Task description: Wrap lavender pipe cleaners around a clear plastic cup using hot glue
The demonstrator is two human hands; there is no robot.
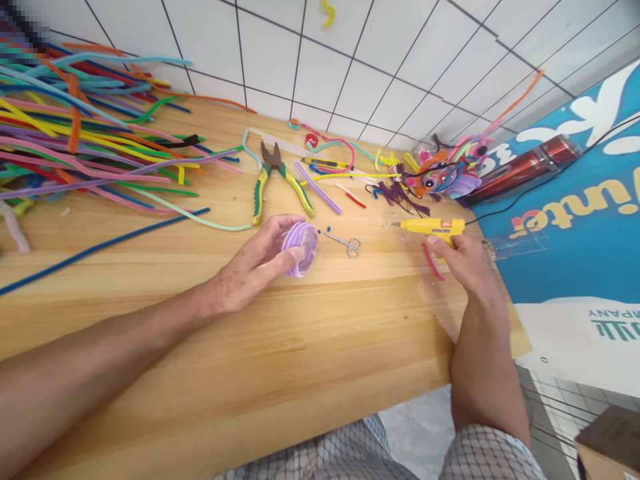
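Note:
In my left hand [263, 263] is a small clear plastic cup [311, 248] wrapped in rings of lilac pipe cleaner, its opening turned to the right. My fingers and thumb close around its side. At the right, my right hand [465, 257] grips a yellow glue gun [433, 227], nozzle pointing left, away from the cup. A short pink-red pipe cleaner piece [434, 261] lies just below the gun. Between the hands, small scissors [345, 244] rest on the wooden table, with tiny blue bits beside their tips.
Green-and-yellow pliers [280, 175] lie behind my left hand. Many coloured pipe cleaners [100, 147] are heaped at the left. At the back right sit a colourful pipe-cleaner figure [445, 175] and a dark red cylinder [530, 168]. The gun's black cord [493, 212] runs rightward. A tiled wall [270, 60] bounds the back.

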